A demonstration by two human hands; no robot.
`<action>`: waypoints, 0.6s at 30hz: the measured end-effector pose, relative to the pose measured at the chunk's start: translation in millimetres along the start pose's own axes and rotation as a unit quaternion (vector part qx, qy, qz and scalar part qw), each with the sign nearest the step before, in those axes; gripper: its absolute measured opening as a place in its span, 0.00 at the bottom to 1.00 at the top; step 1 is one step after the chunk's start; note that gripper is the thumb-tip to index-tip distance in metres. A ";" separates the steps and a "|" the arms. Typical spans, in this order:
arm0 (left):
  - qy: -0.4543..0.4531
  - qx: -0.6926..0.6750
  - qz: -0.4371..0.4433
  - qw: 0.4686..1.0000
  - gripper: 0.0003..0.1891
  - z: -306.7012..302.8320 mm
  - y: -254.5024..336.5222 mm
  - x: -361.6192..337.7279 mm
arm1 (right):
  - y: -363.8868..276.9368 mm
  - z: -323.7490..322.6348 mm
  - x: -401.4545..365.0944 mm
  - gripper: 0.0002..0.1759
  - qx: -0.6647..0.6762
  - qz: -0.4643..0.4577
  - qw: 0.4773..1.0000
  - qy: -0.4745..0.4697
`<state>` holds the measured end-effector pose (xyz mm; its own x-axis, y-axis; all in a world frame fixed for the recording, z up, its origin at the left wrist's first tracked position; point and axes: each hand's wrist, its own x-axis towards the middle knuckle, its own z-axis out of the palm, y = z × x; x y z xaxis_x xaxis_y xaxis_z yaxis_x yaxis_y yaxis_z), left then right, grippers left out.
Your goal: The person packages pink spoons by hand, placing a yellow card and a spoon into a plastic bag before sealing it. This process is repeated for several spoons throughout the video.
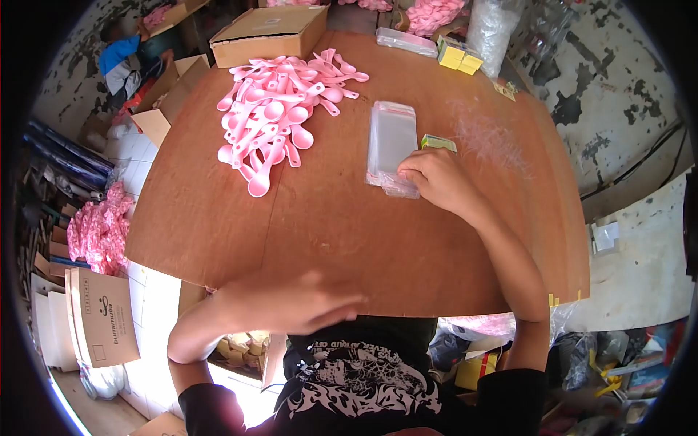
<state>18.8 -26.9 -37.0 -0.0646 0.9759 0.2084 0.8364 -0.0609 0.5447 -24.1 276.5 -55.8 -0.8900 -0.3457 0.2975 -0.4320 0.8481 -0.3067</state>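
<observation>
My right hand [436, 178] is closed, its fingertips pinching the near edge of a stack of clear plastic bags [392, 138] on the table. Beside that hand, partly hidden by it, lies a small green and yellow box [438, 142]. Blurred by motion, my left hand [298, 301] hovers over the table's front edge, fingers stretched to the right and nothing visible in them. A heap of pink plastic spoons [273, 112] is spread over the left back part of the table, ahead of my left hand.
The brown wooden table [211, 232] has a closed cardboard box [269, 33] at the back. Yellow boxes [459, 56] and a clear plastic roll [494, 29] stand at the back right. Thin strips [494, 142] litter the right side. Another person [120, 62] is at far left.
</observation>
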 end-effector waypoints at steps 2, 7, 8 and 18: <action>0.040 0.093 -0.030 0.994 0.11 -9.5 -13.2 16.8 | -0.1 0.3 -0.1 0.06 0.003 0.003 1.000 0.004; 0.127 0.258 -0.111 0.951 0.13 -9.8 -65.8 48.0 | 1.3 -0.8 1.0 0.05 -0.011 0.018 1.000 -0.023; 0.136 0.248 -0.139 0.949 0.14 -11.4 -74.0 56.1 | 1.5 -0.3 1.1 0.05 -0.002 0.019 1.000 -0.021; 0.262 0.237 -0.127 0.927 0.10 8.4 -121.1 101.5 | -0.4 -3.6 6.2 0.06 0.009 0.028 0.999 -0.031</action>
<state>-84.5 81.3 -88.7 -0.4434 0.7033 0.5556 0.8953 0.3772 0.2370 -28.9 275.4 -50.6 -0.9198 -0.3222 0.2239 -0.3832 0.8600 -0.3369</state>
